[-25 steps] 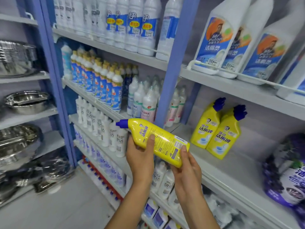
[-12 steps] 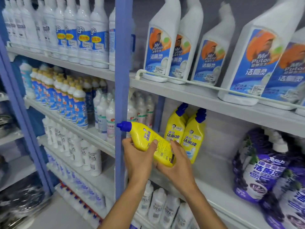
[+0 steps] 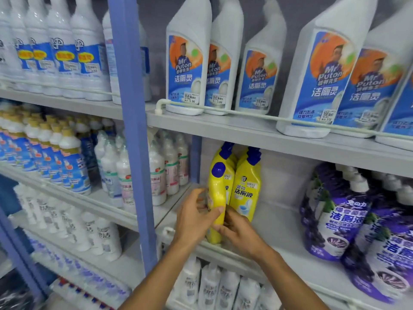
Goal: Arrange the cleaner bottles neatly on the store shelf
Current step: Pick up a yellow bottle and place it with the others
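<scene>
A yellow cleaner bottle (image 3: pixel 216 198) with a blue cap stands upright at the front edge of the grey shelf (image 3: pixel 279 227). My left hand (image 3: pixel 193 217) grips its left side with the thumb across the front. My right hand (image 3: pixel 239 231) holds its lower right side. Directly behind it stand two more yellow bottles with blue caps, the right one (image 3: pixel 245 186) showing its label and the left one (image 3: pixel 225 153) mostly hidden.
Purple cleaner bottles (image 3: pixel 339 220) crowd the same shelf on the right, with bare shelf between. White Mr Puton bottles (image 3: pixel 187 70) line the shelf above behind a rail. A blue upright post (image 3: pixel 131 135) separates the left bay of white bottles (image 3: pixel 111 175).
The yellow bottle has gone from lying sideways in both hands to standing upright on the shelf in front of the two others. My view has moved closer and to the right.
</scene>
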The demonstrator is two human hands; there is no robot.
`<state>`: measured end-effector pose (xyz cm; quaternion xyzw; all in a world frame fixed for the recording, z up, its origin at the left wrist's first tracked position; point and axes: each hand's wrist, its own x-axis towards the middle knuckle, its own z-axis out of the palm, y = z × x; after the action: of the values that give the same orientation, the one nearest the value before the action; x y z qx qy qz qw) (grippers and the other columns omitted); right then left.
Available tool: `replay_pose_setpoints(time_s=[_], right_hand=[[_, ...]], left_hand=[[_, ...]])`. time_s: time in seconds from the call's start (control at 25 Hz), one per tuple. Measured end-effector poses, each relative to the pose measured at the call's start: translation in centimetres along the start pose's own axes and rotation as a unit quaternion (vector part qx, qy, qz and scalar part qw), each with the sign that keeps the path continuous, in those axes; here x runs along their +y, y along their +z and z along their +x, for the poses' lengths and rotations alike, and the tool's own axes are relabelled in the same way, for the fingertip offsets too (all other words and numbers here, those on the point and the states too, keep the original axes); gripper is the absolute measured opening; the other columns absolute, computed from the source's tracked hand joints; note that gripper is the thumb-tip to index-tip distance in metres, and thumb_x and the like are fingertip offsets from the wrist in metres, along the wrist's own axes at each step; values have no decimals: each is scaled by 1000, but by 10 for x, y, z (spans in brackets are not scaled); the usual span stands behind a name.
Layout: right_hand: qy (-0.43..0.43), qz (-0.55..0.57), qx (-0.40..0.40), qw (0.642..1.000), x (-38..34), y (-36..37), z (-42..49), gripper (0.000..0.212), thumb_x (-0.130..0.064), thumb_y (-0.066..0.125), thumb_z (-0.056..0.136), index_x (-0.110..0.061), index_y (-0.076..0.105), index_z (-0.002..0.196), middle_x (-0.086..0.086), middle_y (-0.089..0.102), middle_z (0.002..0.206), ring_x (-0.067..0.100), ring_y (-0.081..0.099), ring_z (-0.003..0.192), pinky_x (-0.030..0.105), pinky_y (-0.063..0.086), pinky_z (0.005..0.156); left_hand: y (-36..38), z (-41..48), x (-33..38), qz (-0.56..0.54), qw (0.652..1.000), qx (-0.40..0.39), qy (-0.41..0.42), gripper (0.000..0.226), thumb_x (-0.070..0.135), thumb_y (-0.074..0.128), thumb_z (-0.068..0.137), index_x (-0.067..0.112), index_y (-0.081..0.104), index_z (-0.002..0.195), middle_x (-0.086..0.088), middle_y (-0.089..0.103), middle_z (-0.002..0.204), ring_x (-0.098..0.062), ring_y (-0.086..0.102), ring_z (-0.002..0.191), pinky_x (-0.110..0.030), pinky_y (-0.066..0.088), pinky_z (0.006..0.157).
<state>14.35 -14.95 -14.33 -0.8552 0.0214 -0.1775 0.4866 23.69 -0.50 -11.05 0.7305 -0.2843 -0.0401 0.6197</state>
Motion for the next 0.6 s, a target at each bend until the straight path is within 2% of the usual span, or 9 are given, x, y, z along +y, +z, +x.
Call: replay_pose_setpoints(time_s=[0.12, 0.24, 0.32, 0.4, 0.48, 0.6], right_hand=[[14, 30, -7, 999, 2, -8, 3, 43, -10, 63, 99, -8, 50, 140, -3, 65, 136, 15, 62, 128, 32, 51, 105], [42, 40, -7, 998, 0, -14, 6, 41, -11, 70, 95, -16, 57, 133, 2, 68, 132, 18, 65, 123, 34, 53, 104], [62, 35, 59, 996, -1, -8, 6, 42, -13, 77, 89, -23, 62, 126, -2, 73, 122, 16, 70, 113, 33, 57, 98], [75, -1, 160, 984, 0, 4, 7, 32, -13, 83, 82, -22, 68, 109, -7, 78, 102, 7, 75, 96, 30, 60, 89], [82, -62, 235, 967, 2, 11, 14, 22, -12, 84, 78, -14, 70, 95, -9, 77, 87, -3, 73, 82, 21, 60, 79], [97, -92, 286, 949, 6, 8, 24, 24, -20, 86, 79, -12, 73, 98, -6, 75, 84, -7, 69, 78, 7, 51, 70]], left_hand=[[-6, 25, -17, -27, 993, -115, -7, 68, 35, 92, 68, 34, 59, 128, 11, 70, 121, 4, 65, 110, -24, 55, 94], [-8, 41, -23, -29, 980, -198, -9, 66, 24, 94, 68, 27, 61, 124, 8, 75, 115, -6, 69, 109, -20, 53, 91], [-2, 44, -24, -27, 986, -167, -11, 66, 27, 98, 61, 25, 60, 115, 6, 76, 103, -8, 72, 97, -18, 55, 79], [7, 42, -20, 1, 996, -85, -5, 72, 43, 98, 51, 29, 55, 106, 8, 74, 94, -5, 72, 83, -26, 58, 70], [15, 41, -20, 42, 999, -32, -1, 78, 57, 94, 44, 31, 51, 104, 11, 70, 91, -5, 69, 80, -32, 58, 67], [22, 51, -36, 78, 997, -2, -3, 75, 61, 88, 45, 31, 49, 102, 10, 66, 92, -13, 68, 81, -39, 58, 70]])
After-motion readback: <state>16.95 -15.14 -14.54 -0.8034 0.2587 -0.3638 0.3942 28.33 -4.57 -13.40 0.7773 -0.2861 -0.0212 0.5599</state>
